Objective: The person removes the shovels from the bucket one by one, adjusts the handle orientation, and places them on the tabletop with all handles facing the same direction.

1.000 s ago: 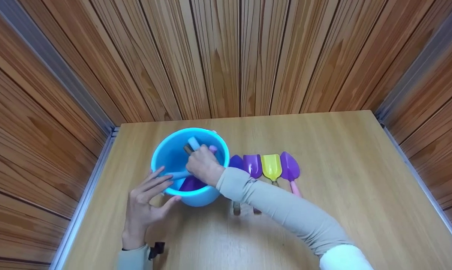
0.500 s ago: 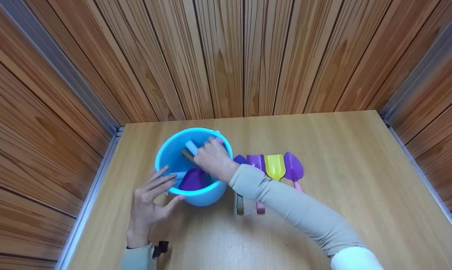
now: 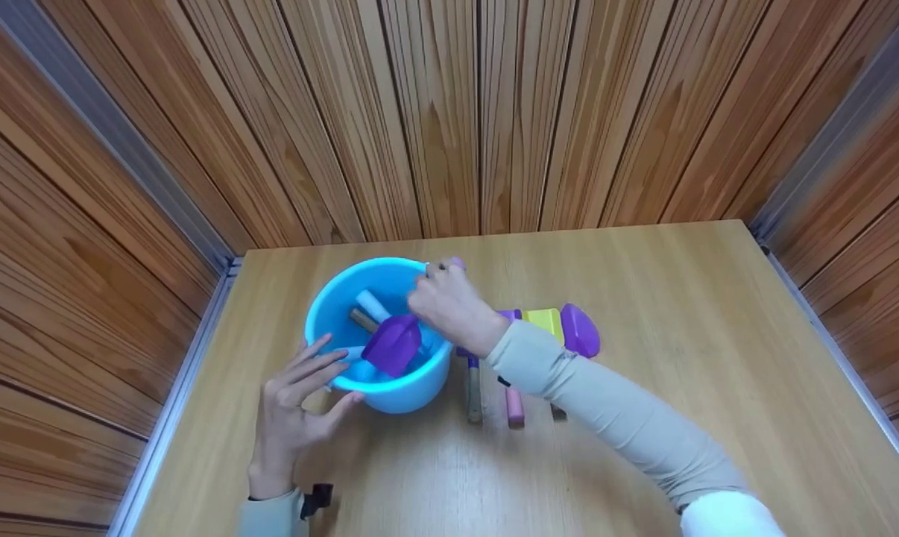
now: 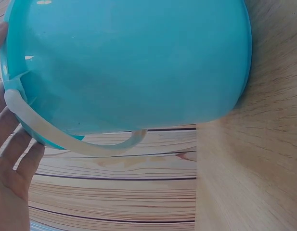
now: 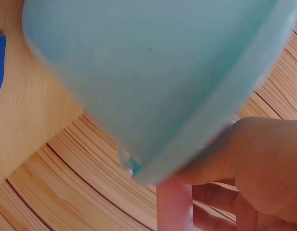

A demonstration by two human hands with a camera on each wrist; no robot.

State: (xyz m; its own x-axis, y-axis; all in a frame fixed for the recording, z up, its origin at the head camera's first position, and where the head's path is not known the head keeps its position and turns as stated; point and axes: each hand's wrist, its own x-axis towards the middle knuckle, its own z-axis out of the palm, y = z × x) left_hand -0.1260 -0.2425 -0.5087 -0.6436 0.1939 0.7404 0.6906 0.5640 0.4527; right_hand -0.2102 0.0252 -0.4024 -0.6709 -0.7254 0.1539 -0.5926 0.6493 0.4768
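Note:
A light blue bucket (image 3: 401, 399) stands on the table, its white carrying handle (image 4: 76, 142) hanging down in the left wrist view. My left hand (image 3: 293, 410) rests at the bucket's near-left rim, fingers spread and fairly straight. At the right rim, my right hand (image 3: 453, 306) grips the pink handle (image 5: 174, 207) of a toy shovel. Its purple blade (image 3: 393, 345) hangs over the inside of the bucket. A light blue handle (image 3: 373, 304) and a grey-brown handle (image 3: 362, 321) lean inside; the ends below are hidden.
Right of the bucket lie several toy shovels in a row: one with a grey-brown handle (image 3: 474, 395), one with a pink handle (image 3: 514, 406), a yellow one (image 3: 543, 321) and a purple one (image 3: 580, 328). My right sleeve partly covers them. Wood-panelled walls (image 3: 449, 112) surround the table.
My right hand has moved right and up from inside the bucket to its right rim, bringing the purple shovel blade higher into view. My left hand has stayed at the rim.

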